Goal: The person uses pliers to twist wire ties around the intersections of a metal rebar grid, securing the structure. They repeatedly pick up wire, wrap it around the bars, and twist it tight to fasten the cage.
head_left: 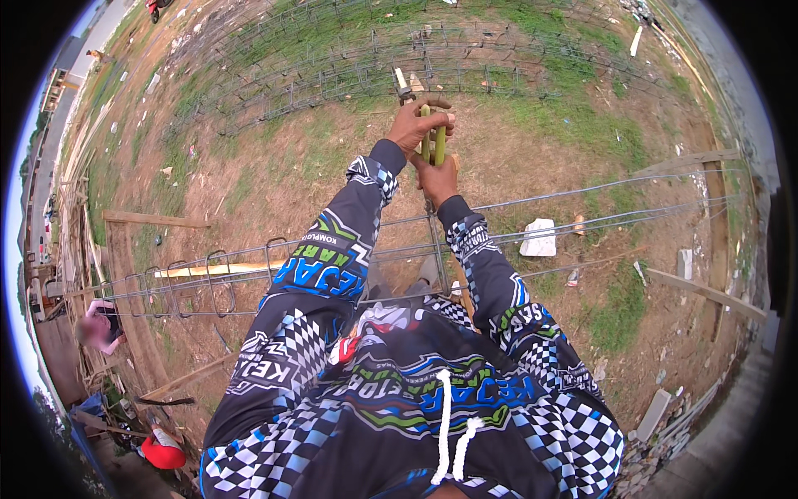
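A hand tool with two yellow-green handles, like pincers or pliers, is held out in front of me above the ground. My left hand is closed about its upper part, fingers across the handles. My right hand grips it lower down. The tool's jaws cannot be made out. Below my arms, a long rebar frame runs from left to right, with square stirrups bunched on its left part. Several long bars continue to the right. A single stirrup hangs below my right hand.
Finished rebar cages lie on the grass at the far side. Wooden supports stand left and right. A white block lies right of my right arm. At the left edge another person crouches, near a red object.
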The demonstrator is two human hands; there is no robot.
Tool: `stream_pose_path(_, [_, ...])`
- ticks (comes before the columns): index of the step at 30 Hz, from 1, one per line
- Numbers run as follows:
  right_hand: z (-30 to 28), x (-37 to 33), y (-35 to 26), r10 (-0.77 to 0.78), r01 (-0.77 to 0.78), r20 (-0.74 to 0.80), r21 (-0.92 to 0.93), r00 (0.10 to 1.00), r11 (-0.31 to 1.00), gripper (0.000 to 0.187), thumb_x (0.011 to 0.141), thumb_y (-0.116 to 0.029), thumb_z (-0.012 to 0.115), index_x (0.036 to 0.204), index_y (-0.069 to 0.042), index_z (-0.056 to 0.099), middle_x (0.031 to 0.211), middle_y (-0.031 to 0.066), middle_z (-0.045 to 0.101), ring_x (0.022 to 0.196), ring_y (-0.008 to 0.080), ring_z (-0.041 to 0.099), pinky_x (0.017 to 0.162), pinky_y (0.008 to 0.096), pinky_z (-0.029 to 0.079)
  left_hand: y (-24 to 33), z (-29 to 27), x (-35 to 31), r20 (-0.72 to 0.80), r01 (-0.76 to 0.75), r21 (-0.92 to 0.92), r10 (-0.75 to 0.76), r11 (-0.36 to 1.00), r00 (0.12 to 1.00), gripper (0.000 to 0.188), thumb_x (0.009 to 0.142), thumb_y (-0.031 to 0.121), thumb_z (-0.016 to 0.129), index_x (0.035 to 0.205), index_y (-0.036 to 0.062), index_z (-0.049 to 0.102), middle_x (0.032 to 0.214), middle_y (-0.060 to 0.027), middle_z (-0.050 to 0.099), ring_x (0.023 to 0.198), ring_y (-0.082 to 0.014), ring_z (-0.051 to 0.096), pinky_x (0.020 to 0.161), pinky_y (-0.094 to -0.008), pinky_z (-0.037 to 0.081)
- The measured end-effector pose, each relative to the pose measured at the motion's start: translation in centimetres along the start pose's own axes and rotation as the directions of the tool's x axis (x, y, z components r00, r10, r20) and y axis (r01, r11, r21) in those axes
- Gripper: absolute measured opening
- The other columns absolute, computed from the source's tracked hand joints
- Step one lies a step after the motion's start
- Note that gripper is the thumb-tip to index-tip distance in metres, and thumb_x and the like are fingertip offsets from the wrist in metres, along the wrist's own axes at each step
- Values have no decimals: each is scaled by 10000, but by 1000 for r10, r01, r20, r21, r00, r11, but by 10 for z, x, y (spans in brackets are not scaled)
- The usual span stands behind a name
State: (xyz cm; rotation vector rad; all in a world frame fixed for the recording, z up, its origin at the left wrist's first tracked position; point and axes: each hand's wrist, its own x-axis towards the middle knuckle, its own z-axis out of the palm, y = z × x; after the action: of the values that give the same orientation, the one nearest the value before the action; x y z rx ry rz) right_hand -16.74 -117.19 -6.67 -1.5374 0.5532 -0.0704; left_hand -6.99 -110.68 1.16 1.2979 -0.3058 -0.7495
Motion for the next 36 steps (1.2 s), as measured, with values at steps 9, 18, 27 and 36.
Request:
stream_pose_path(9, [14,-32,35,-374,283,-386,-274,843,919,303,816,-257,728,988,-21,648,854,86,683,777,220,655,664,361,491,-22,115,-85,-285,-220,544,425,810,859,311,791,243,743,791,28,519,618,-67,515,545,-181,501,555,-333,432])
stream_pose_path(18, [31,-30,21,-280,102,-493,-357,823,928,357,790,-299,751,1009,-33,656,910,102,684,880,236,655,728,376,488,-5,100,-45,-583,-142,226,251,964,773,366,764,262,819,735,44,526,606,22,502,547,-91,443,549,-256,387])
stream_pose_path(27, [-40,-3,-10,-151,-2,438,330,886,944,265,756,-237,800,882,-52,658,768,60,658,701,180,637,589,301,459,11,29,-19,311,169,-152,-115,974,944,204,841,128,718,709,59,578,600,-26,558,518,-117,529,524,-296,447])
stream_pose_path(36, [-4,35,52,-445,398,-175,-247,878,884,325,831,-295,707,996,-29,619,801,57,644,724,194,639,625,315,484,-4,88,-18,-461,-146,596,485,790,743,738,628,476,866,1098,-29,604,869,-118,660,841,-271,650,787,-380,522])
